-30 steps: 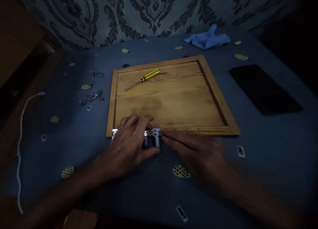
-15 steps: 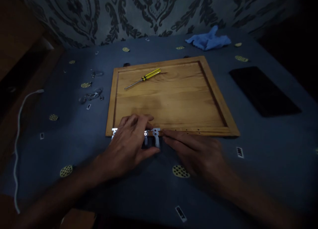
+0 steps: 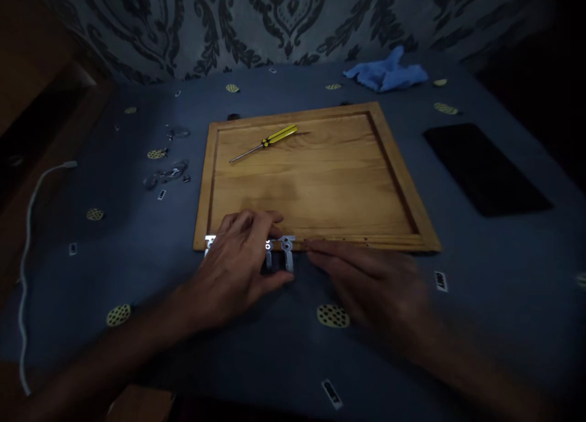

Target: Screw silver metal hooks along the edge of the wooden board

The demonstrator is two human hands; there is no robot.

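Note:
A framed wooden panel (image 3: 297,178) lies flat on the cloth. At the left part of its near edge sits a shiny metal bracket (image 3: 287,246) with holes and downward prongs. My left hand (image 3: 233,263) covers the bracket's middle, its fingers over the top and thumb below, gripping it against the edge. Just right of the bracket, my right hand (image 3: 366,275) has thumb and fingertips pinched together at the panel's edge. Whatever those fingertips hold, if anything, is hidden. A yellow-handled screwdriver (image 3: 270,142) rests on the panel, tip toward the left.
Small metal parts in clear plastic (image 3: 170,173) lie left of the panel. A black flat object (image 3: 485,168) is on the right and a crumpled blue cloth (image 3: 387,74) at the back. A white cable (image 3: 28,245) runs down the left side of the patterned tablecloth (image 3: 256,361).
My right hand has shifted slightly right along the panel's edge, widening the gap to the bracket. My left hand and the bracket stay in place.

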